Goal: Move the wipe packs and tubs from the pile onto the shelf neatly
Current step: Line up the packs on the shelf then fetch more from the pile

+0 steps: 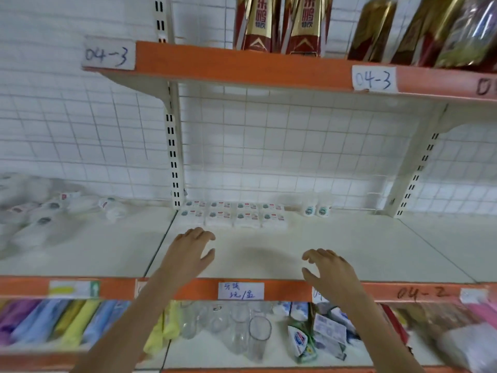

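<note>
Wipe packs (232, 215) sit lined up in 2 rows of 4 at the back of the shelf (349, 246), w/ 2 small tubs (316, 208) upright just to their right, touching each other. Pile (45, 211) of more packs n tubs lies jumbled on the shelf section to the left, blurry tbh. Left hand (192, 250) and right hand (326, 269) both hover over the bare shelf front, fingers loosely spread n a bit curled, holding nothing, well apart from each other.

Empty hands (192, 251) above shelf (349, 246)
</note>
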The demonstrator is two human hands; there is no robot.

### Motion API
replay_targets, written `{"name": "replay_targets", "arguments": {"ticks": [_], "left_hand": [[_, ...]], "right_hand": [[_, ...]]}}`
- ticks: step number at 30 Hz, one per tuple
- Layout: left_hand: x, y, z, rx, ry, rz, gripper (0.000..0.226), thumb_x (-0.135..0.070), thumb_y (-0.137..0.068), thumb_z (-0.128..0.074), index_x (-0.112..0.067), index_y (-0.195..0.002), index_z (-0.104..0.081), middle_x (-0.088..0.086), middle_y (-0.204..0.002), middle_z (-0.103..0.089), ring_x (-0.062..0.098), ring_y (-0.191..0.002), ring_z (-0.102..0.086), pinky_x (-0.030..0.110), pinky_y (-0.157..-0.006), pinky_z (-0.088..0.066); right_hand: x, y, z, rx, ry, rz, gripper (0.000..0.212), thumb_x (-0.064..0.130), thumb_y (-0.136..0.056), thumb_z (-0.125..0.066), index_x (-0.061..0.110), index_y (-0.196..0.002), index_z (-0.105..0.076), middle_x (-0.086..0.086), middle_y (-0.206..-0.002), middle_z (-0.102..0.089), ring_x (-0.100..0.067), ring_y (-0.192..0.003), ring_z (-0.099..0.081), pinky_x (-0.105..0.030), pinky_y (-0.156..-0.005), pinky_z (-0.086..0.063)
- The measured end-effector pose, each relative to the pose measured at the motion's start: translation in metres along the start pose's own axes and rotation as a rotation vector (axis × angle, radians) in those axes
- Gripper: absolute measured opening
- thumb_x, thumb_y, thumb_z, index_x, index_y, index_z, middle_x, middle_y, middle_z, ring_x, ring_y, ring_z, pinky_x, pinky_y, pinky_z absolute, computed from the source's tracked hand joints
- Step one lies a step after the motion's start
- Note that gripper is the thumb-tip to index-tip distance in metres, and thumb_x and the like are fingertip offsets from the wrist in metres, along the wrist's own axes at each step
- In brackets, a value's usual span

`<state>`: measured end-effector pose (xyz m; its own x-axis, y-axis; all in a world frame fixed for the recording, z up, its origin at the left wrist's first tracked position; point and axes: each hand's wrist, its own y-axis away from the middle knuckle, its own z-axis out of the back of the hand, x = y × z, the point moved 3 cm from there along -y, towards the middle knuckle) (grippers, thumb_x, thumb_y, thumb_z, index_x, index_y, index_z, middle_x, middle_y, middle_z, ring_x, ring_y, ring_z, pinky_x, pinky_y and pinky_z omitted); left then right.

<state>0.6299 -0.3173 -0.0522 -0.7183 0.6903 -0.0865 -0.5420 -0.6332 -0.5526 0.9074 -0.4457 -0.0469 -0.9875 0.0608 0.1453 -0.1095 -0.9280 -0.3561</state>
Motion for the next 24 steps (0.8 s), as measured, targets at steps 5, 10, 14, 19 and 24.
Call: {"name": "replay_targets", "arguments": {"ticks": [5,10,14,19,24], "left_hand": [[-0.029,0.072,0.034,0.013,-0.102,0.066,0.031,-0.036,-0.069,-0.043,-0.019,-0.08,-0.067,-0.003,-0.068,-0.061,0.016,-0.059,-0.063,0.024,-0.05,-0.049],[-0.04,0.177,0.058,0.12,-0.087,0.216,0.033,-0.038,-0.071,-0.041,-0.019,-0.081,-0.066,-0.004,-0.071,-0.063,0.016,-0.06,-0.064,0.022,-0.049,-0.049],[-0.026,0.275,0.098,0.264,-0.089,0.408,0.028,-0.035,-0.077,-0.052,-0.016,-0.091,-0.066,0.001,-0.085,-0.064,0.022,-0.073,-0.066,0.029,-0.059,-0.051],[0.006,0.371,0.159,0.433,-0.126,0.709,0.037,-0.034,-0.091,-0.051,-0.021,-0.125,-0.051,-0.002,-0.125,-0.049,0.017,-0.111,-0.051,0.027,-0.085,-0.042],[0.046,0.45,0.219,0.265,-0.169,0.905,0.032,-0.031,-0.086,-0.055,-0.024,-0.117,-0.057,-0.004,-0.119,-0.057,0.014,-0.101,-0.058,0.032,-0.082,-0.049]], "right_hand": [[0.02,0.058,-0.001,0.023,-0.027,0.1,0.021,0.023,-0.077,-0.069,0.017,-0.098,-0.064,-0.001,-0.09,-0.067,-0.025,-0.086,-0.064,-0.035,-0.069,-0.049],[0.066,0.106,-0.012,0.096,-0.122,0.194,0.02,0.021,-0.078,-0.07,0.015,-0.096,-0.066,-0.004,-0.091,-0.068,-0.026,-0.085,-0.065,-0.032,-0.063,-0.049],[0.137,0.127,-0.027,0.213,-0.237,0.34,0.023,0.025,-0.085,-0.063,0.017,-0.107,-0.063,0.0,-0.099,-0.066,-0.021,-0.095,-0.061,-0.028,-0.073,-0.045],[0.233,0.141,-0.045,0.339,-0.361,0.49,0.026,0.031,-0.087,-0.058,0.024,-0.111,-0.058,0.007,-0.101,-0.06,-0.014,-0.097,-0.057,-0.027,-0.075,-0.043],[0.33,0.147,-0.059,0.408,-0.346,0.659,0.031,0.036,-0.089,-0.054,0.027,-0.118,-0.054,0.009,-0.111,-0.06,-0.011,-0.102,-0.055,-0.024,-0.077,-0.043]]}}
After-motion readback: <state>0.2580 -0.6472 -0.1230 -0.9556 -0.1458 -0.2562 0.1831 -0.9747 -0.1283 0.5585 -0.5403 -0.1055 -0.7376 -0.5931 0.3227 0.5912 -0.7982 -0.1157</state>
